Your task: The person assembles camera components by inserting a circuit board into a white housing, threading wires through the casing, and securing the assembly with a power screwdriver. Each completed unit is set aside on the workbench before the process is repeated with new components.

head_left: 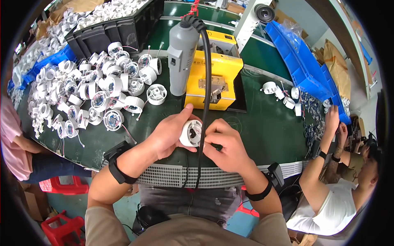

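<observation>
We have a white round housing (pixel 185 137) grasped in our left hand (pixel 167 133), thumb along its upper side and fingers curled beneath, just above the near part of the green tabletop (pixel 271 143), with its open face tilted up toward the right. Our right hand (pixel 227 146) sits at the housing's right edge with the fingers bent inward; we cannot tell whether they pinch anything, since a black cable (pixel 207 78) crosses in front. That cable loops from the top of a grey cylindrical tool (pixel 179 67), which is upright beyond our hands, beside a yellow machine (pixel 219 67). To our left spreads a large heap of white housings (pixel 84 88), many with thin wires trailing out, and behind it is a black crate (pixel 117 39) filled with white parts. On the right lie a few loose white pieces (pixel 282 95), near blue bins (pixel 301 61) and a dark pile of small parts (pixel 312 119), where a co-worker's hands (pixel 333 119) are raised.
</observation>
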The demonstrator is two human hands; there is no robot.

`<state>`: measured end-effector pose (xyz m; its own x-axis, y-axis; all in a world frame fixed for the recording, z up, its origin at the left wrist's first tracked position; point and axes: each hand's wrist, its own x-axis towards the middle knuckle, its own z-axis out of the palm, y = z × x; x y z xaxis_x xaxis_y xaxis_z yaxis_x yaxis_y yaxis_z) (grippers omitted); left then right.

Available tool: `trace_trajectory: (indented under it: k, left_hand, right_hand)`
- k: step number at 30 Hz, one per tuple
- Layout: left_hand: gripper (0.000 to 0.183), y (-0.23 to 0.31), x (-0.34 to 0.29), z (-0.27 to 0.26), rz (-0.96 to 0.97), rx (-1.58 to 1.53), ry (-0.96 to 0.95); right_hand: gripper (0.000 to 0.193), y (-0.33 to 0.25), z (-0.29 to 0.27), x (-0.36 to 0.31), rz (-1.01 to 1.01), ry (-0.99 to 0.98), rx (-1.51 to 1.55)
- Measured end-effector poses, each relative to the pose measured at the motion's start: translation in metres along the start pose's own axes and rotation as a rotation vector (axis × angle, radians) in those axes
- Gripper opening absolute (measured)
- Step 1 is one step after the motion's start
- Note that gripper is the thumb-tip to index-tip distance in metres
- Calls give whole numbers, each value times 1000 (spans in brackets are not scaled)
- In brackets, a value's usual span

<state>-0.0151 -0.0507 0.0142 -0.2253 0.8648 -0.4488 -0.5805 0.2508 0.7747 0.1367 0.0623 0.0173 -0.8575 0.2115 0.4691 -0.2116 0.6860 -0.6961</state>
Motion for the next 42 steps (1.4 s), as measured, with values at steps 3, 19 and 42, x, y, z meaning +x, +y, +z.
trace_trajectory:
  k: [3, 19, 42]
  left_hand:
    - [53, 0, 1, -1, 7, 26, -9]
    - [42, -12, 5, 2, 373, -75, -28]
    - [52, -20, -4, 11, 457, -243, -437]
  right_hand:
    - [5, 2, 5, -2, 29, 1, -27]
    - [17, -8, 0, 1, 8, 302, -304]
    - [18, -1, 26, 5, 376, 440, 721]
